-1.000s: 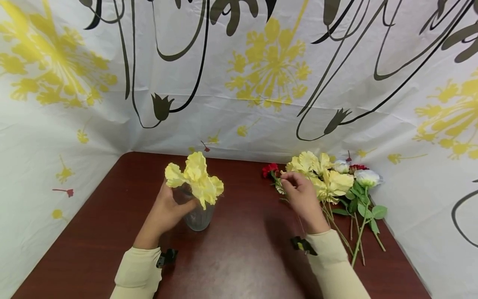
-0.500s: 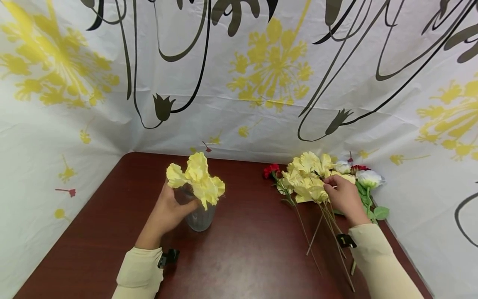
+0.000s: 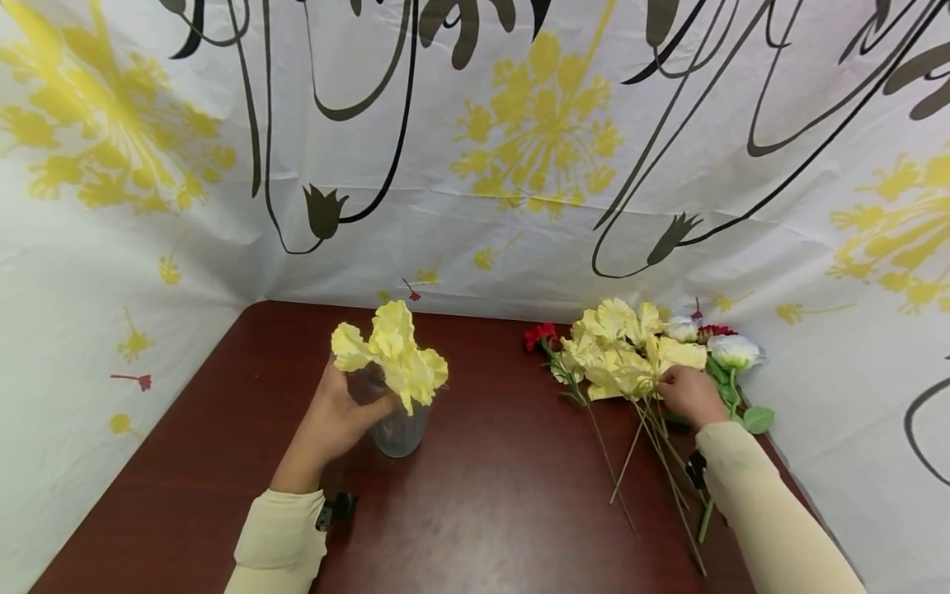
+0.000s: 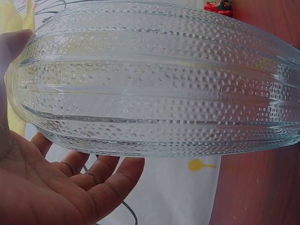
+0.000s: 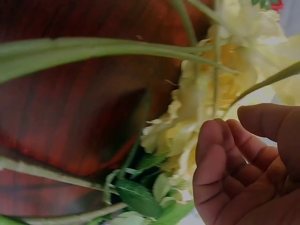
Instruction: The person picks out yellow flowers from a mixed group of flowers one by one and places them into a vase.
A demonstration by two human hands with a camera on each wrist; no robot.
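Note:
My left hand (image 3: pixel 345 417) grips a clear glass vase (image 3: pixel 401 431) near its rim, thumb on one side and fingers on the other. Ribs and dimples mark the vase's wall (image 4: pixel 154 89) in the left wrist view. A yellow flower (image 3: pixel 393 351) stands in the vase, its head above the rim. My right hand (image 3: pixel 692 396) is at a pile of yellow flowers (image 3: pixel 619 346) on the right. In the right wrist view its fingers (image 5: pixel 211 164) are bent, with a gap between thumb and fingertips beside a thin stem (image 5: pixel 262 86).
A red flower (image 3: pixel 539 336) lies left of the pile. White flowers (image 3: pixel 733 352) with green leaves (image 3: pixel 759 421) lie at its right. Several stems reach toward me over the dark red table (image 3: pixel 490 495). A patterned white cloth (image 3: pixel 416 157) hangs behind the table.
My right hand has moved right from the red flower to the right part of the yellow pile, lowering slightly since the last frame. The left hand still holds the vase in place.

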